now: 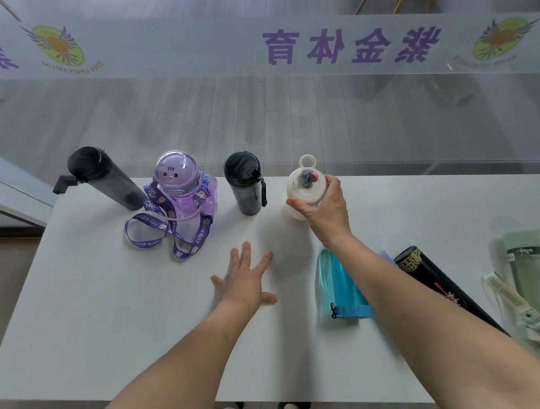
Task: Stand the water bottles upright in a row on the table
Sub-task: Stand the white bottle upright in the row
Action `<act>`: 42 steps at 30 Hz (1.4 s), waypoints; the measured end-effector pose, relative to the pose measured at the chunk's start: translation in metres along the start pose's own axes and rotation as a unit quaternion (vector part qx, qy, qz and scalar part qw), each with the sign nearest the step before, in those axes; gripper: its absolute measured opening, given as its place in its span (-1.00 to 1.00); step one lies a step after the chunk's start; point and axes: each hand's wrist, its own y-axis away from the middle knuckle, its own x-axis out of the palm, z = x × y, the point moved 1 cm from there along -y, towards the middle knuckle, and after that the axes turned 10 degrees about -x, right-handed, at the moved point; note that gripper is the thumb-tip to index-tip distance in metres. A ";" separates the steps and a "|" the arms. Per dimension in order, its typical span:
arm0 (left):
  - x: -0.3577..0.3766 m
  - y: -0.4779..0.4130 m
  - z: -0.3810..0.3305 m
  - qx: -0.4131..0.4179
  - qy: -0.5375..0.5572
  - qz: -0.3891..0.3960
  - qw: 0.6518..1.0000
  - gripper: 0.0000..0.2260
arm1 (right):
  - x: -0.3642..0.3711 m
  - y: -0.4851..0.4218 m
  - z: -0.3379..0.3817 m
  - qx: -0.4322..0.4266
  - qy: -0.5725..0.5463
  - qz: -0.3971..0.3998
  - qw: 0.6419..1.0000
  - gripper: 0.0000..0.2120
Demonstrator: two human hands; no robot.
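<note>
Now right hand (321, 207) grip wraps white bottle (304, 187); left hand (246, 277) flat, empty.

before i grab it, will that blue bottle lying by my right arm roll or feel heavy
The blue bottle lies on its side on the table, and its round body would probably roll if nudged. It looks clear and empty, so likely light. Its strap looks floppy and may snag or dangle when lifted.

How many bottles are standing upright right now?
4: the tall dark bottle far left, the purple bottle, the short dark bottle, and the white bottle gripped by the right hand. None appears hidden.
</note>
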 end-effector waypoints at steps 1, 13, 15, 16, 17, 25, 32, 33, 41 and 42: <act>0.001 -0.001 0.000 0.000 -0.001 -0.001 1.000 -0.03 | 0.000 0.000 0.000 0.000 0.001 0.001 1.000 -0.26; -0.002 0.002 -0.001 0.001 -0.007 0.007 1.000 -0.03 | 0.001 -0.003 -0.002 -0.001 -0.001 0.004 1.000 -0.24; -0.005 0.005 -0.002 0.000 -0.010 0.011 1.000 -0.04 | 0.001 -0.005 -0.001 -0.001 -0.002 0.005 1.000 -0.24; -0.007 0.006 -0.002 0.001 -0.010 0.016 1.000 -0.04 | 0.001 -0.005 -0.001 0.000 -0.003 0.006 1.000 -0.24; -0.008 0.007 -0.003 0.002 -0.009 0.021 1.000 -0.04 | 0.001 -0.005 -0.002 0.001 -0.004 0.006 1.000 -0.24; -0.012 0.010 -0.002 0.006 -0.032 0.023 0.999 -0.06 | -0.011 0.011 0.000 0.042 0.044 0.034 0.998 0.04; -0.015 0.017 0.001 0.020 -0.052 0.012 0.998 -0.10 | -0.075 0.093 -0.009 -0.092 0.195 0.124 0.969 -0.64; -0.015 0.019 0.001 0.022 -0.053 0.007 0.998 -0.13 | -0.083 0.105 -0.012 -0.115 0.216 0.157 0.957 -0.65; 0.008 0.046 -0.024 0.042 -0.048 0.029 0.998 -0.21 | -0.106 0.153 -0.048 -0.188 0.329 0.365 0.850 -0.38; 0.010 0.046 -0.026 0.033 -0.042 0.030 0.998 -0.18 | -0.108 0.152 -0.051 -0.203 0.337 0.370 0.842 -0.42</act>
